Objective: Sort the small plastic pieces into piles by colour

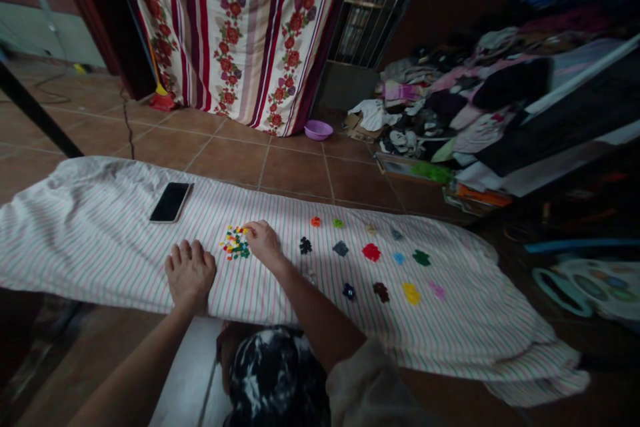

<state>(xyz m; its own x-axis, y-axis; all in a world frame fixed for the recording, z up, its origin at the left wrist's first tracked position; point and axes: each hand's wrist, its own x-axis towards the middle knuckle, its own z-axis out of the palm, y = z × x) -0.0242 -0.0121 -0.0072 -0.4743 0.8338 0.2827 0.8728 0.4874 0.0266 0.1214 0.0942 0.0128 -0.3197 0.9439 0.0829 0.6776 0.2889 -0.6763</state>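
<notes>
A mixed pile of small coloured pieces [236, 245] lies on the striped cloth [280, 287]. At its upper right edge is my right hand [263, 240], its fingers pinched together; whatever they hold is too small to make out. My left hand [190, 272] rests flat on the cloth left of the pile, fingers spread. Right of my right hand are several single-colour heaps, among them orange [315, 221], black [305, 245], red [371, 252], dark green [421, 257], brown [381, 291] and yellow [411, 293].
A phone [171, 202] lies on the cloth at the left. Beyond the cloth's far edge are the tiled floor, a floral curtain [235, 33], a purple basin [319, 130] and heaped clothes [480, 87].
</notes>
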